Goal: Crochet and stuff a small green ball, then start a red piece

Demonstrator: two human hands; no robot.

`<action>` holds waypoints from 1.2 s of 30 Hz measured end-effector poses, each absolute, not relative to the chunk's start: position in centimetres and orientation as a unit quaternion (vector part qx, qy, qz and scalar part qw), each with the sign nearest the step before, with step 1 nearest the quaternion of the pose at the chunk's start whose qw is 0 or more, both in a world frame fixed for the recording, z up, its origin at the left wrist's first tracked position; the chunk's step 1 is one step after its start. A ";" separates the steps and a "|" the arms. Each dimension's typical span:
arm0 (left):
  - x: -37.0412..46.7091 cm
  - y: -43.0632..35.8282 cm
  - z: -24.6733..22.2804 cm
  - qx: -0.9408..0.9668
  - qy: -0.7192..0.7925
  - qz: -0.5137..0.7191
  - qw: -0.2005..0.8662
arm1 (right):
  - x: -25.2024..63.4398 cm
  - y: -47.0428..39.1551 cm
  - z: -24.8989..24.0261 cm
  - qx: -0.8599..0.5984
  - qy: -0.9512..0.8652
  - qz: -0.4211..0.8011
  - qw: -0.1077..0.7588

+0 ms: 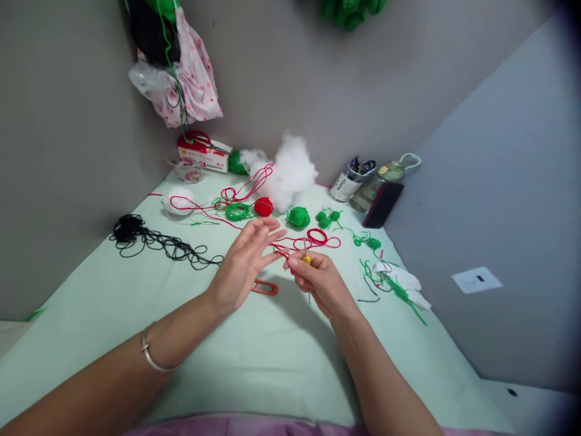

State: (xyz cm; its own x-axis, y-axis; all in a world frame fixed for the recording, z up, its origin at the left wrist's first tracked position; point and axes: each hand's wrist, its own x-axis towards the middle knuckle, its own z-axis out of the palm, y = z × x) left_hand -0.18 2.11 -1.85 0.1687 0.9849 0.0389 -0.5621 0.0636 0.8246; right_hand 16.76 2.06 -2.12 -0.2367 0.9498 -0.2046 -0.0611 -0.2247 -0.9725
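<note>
My right hand (315, 278) pinches a crochet hook with a yellow grip (307, 260) and a small bit of red yarn work (291, 266), partly hidden by the fingers. To its left, my left hand (242, 260) has its fingers spread, with red yarn running near the fingertips. Loose red yarn loops (316, 237) lie on the table just beyond both hands. An orange plastic piece (265, 287) rests beside the left wrist, partly covered by the hand.
Black yarn (129, 229) lies left. Behind are white stuffing (290, 172), a red ball (264, 206) and a green ball (298, 217). Scissors top a box (213, 158). A pen cup (345, 184), bottle (363, 195) and phone (384, 204) stand right, near green scraps (399, 290).
</note>
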 end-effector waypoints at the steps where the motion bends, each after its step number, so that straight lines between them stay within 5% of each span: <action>1: -0.1 2.5 -1.8 0.380 0.284 0.592 0.652 | 16.8 2.0 -2.0 -0.465 -0.478 0.628 0.401; 7: -0.5 2.9 -3.0 0.595 0.373 0.550 0.452 | 16.7 1.9 -2.0 -0.465 -0.467 0.626 0.417; 16: -0.6 1.3 -4.6 0.317 0.358 0.468 0.743 | 16.6 2.3 -3.0 -0.489 -0.503 0.580 0.414; 32: -0.6 1.2 -5.6 0.499 0.457 0.494 0.546 | 15.1 2.0 -3.8 -0.518 -0.491 0.562 0.418; 36: -0.9 1.3 -5.5 0.420 0.464 0.509 0.591 | 15.4 2.1 -3.9 -0.538 -0.493 0.545 0.412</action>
State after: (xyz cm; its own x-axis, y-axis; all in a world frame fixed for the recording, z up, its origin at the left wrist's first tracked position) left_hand -0.94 1.34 -5.54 0.0519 0.9914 -0.1202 -0.2113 0.1286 0.9689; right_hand 15.39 2.12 -3.91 -0.0811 0.9801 -0.1813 0.0818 -0.1747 -0.9812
